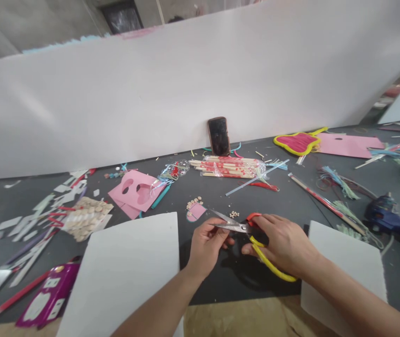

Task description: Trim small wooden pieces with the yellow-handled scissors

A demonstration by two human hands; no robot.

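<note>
My right hand (pixel 284 243) grips a pair of scissors (pixel 245 228) with one red and one yellow handle, fingers through the handles. The blades point left and stand apart. My left hand (pixel 207 243) is closed in a pinch right at the blades; what it pinches is too small to make out. Both hands hover over the dark table (pixel 284 196), near its front edge. A small pink cut shape (pixel 196 211) and a few wooden beads (pixel 234 214) lie just beyond the hands.
White sheets lie left (pixel 122 276) and right (pixel 344 262) of my hands. Pink paper with heart cutouts (pixel 137 191), a bag of wooden sticks (pixel 228 167), a phone (pixel 218 135) against the white wall, a blue glue gun (pixel 389 217) and a purple package (pixel 50 295) are spread around.
</note>
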